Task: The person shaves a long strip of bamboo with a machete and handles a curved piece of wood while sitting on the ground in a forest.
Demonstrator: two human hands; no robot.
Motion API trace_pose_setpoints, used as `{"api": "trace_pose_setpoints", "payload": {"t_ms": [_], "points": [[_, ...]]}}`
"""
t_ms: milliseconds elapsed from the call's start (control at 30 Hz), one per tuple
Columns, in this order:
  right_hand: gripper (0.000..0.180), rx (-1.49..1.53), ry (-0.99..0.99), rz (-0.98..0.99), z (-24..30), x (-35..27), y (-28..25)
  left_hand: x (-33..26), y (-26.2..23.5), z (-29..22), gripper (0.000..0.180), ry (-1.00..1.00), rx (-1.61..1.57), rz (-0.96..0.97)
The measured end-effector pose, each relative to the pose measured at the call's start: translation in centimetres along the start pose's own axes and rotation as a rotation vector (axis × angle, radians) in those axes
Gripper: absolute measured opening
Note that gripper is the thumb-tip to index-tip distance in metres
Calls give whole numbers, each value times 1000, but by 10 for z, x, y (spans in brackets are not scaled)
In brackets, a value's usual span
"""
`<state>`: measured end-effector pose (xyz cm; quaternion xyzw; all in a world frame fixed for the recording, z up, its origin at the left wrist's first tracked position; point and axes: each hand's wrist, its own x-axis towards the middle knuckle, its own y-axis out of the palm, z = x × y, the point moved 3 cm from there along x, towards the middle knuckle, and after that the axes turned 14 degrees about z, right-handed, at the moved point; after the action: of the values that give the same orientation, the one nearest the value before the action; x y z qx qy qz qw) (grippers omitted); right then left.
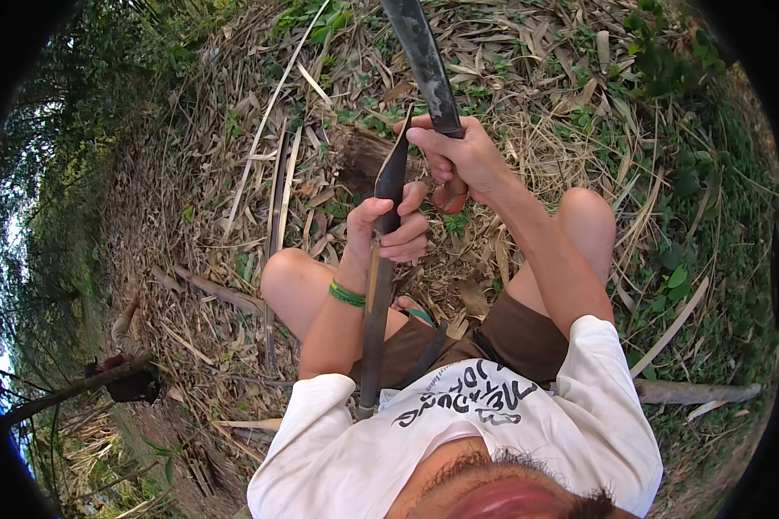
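My left hand (391, 227) is closed around a long split bamboo piece (375, 320). The piece runs from beside my shirt, between my knees, up to a narrow pointed tip. Higher up, my right hand (472, 160) grips the handle of a machete (426, 65), whose dark, worn blade points away from me past the top edge of the view. The handle's reddish butt shows below that hand. My right thumb and forefinger are at the bamboo's upper tip; whether they pinch it is unclear. A short log (359, 157) lies on the ground just beyond my left hand.
Dry leaves and bamboo litter cover the ground. Long pale strips (264, 130) lie at the left, and a pole (697, 393) at the right. Green plants (675, 52) grow far right. A dark red and black bundle (134, 379) is by a branch (78, 387) at lower left.
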<state>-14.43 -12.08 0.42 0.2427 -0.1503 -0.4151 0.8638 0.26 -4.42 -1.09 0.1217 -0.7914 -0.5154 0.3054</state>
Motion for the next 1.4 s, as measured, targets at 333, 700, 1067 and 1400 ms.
{"api": "trace_pose_setpoints", "payload": {"t_ms": [333, 700, 1067, 1400], "points": [[17, -42, -86, -106, 12, -5, -15, 3, 2, 2, 41, 7, 170, -213], [71, -1023, -127, -151, 19, -14, -19, -3, 4, -12, 29, 138, 627, -517], [69, -1483, -221, -48, 0, -10, 10, -16, 4, -14, 42, 21, 1024, -855], [69, -1512, -272, 56, -12, 0, 13, -23, 9, -13, 48, -30, 1125, -1056]]}}
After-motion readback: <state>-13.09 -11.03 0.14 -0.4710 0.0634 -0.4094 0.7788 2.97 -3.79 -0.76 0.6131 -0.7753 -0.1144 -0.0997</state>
